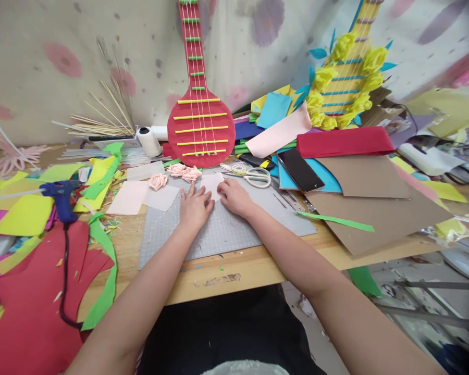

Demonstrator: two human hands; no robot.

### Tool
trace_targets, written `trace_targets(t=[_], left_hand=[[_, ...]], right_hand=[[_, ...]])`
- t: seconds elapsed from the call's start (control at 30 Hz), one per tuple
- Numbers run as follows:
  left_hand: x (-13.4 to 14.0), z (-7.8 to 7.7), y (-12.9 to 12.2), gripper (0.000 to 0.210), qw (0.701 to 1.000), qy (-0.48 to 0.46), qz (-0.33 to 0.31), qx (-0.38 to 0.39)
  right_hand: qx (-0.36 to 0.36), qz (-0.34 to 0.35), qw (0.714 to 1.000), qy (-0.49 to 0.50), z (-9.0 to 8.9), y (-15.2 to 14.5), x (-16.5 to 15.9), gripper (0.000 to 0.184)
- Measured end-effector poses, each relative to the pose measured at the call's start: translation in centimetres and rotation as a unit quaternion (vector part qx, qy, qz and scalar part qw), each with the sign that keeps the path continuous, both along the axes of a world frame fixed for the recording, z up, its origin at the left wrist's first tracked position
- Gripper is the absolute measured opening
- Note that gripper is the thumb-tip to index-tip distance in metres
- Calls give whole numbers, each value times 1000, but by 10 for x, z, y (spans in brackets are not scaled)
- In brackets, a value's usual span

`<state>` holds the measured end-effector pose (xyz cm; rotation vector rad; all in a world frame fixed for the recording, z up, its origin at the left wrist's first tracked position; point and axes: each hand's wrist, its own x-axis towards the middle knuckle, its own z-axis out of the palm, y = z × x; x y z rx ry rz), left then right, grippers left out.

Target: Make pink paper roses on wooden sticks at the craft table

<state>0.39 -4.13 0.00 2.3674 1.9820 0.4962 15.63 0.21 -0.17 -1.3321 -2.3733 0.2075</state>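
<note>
Reaches with both hands over a gray cutting mat (234, 232), to a pale paper square (211, 182) lying near its far edge. Spreads the left hand (195, 208) palm down, gripping nothing, with fingertips at the paper's left side. Curls the right hand (234, 196) at the paper's right edge (impossible to say whether pinching or only touching). Has pink paper flowers (158, 181) beyond the left hand, scissors (247, 176) just past the right, and a red toy banjo (201, 122) standing behind the mat.
</note>
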Motion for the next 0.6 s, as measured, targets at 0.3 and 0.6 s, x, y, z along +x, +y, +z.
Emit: trace_targets(t=[0.3, 0.6], left_hand=[[1, 1, 0, 35, 1000, 4, 1, 1], [0, 0, -1, 33, 1000, 2, -3, 3]], right_hand=[[21, 21, 999, 31, 1, -4, -2, 21], [18, -39, 999, 31, -1, -2, -1, 24]])
